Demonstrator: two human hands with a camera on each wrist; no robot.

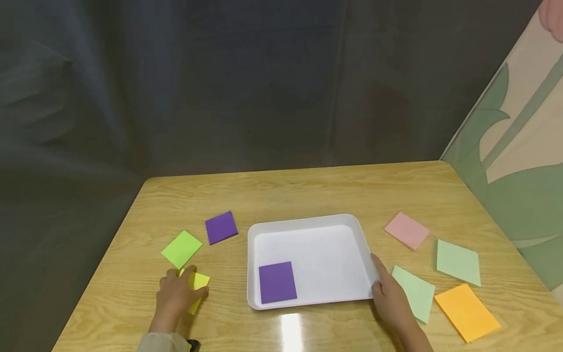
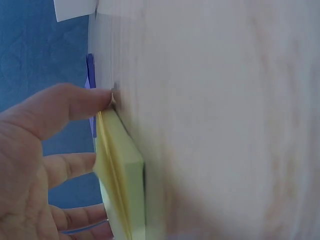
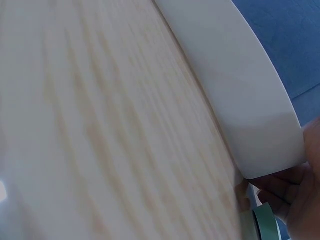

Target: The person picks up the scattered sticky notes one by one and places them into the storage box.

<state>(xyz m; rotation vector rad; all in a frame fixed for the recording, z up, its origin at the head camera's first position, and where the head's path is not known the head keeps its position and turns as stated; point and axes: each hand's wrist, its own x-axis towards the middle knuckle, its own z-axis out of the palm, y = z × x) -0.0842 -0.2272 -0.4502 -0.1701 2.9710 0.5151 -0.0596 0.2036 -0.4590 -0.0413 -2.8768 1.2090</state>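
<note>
My left hand point(image 1: 176, 296) holds a yellow sticky note pad point(image 1: 200, 280) on the left of the table, thumb at the near right edge and fingers over the far left. In the left wrist view the pad point(image 2: 131, 185) appears edge-on between thumb and fingers, its side close to the tabletop. A white tray point(image 1: 330, 264) lies in the middle, with a purple sticky note pad point(image 1: 278, 282) in its near left corner. My right hand point(image 1: 391, 298) grips the tray's near right corner; the right wrist view shows the tray's outer wall point(image 3: 235, 95) and fingers curled beneath its corner.
A lime green pad point(image 1: 182, 249) and another purple pad point(image 1: 221, 228) lie beyond the left hand. Right of the tray are a pink pad point(image 1: 407, 230), two pale green pads point(image 1: 458, 262) and an orange pad point(image 1: 467, 313). A dark curtain point(image 1: 264, 88) hangs behind the table.
</note>
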